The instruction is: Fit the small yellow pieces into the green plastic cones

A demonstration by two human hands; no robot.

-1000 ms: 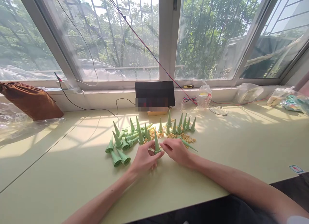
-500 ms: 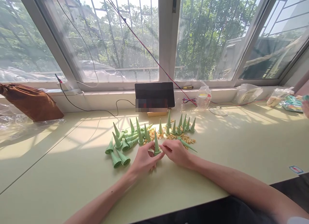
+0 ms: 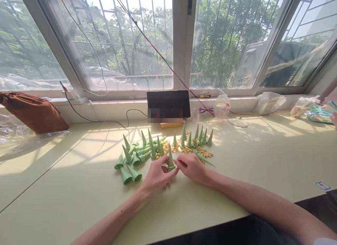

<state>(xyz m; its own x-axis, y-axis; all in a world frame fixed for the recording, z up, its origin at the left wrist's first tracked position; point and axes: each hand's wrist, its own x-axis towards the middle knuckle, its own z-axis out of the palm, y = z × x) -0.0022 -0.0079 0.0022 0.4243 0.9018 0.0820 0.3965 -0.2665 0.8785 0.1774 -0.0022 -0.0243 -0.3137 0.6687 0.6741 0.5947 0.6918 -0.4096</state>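
My left hand [image 3: 157, 173] is closed around the base of a green plastic cone-shaped spike [image 3: 170, 157], which points upward. Close by on the right, my right hand [image 3: 191, 166] has its fingers pinched beside the spike; what they hold, if anything, is too small to make out. Small tan pieces [image 3: 201, 152] lie in a loose heap just behind my hands. One green spike [image 3: 205, 159] rests on its side next to my right hand. Several similar green spikes [image 3: 196, 136] stand upright behind, and several hollow green spikes [image 3: 127, 175] lie to the left.
A dark tablet [image 3: 168, 101] leans at the windowsill on a small tan block [image 3: 171, 125]. A brown drawstring bag [image 3: 39, 111] sits at far left. Plastic bags [image 3: 271, 101] and a coiled cable [image 3: 237, 122] lie along the back. Another person's hand shows at the right edge.
My hands and the held spike stay almost in place. At the right edge, the other person's hand shifts slightly with something pale green.
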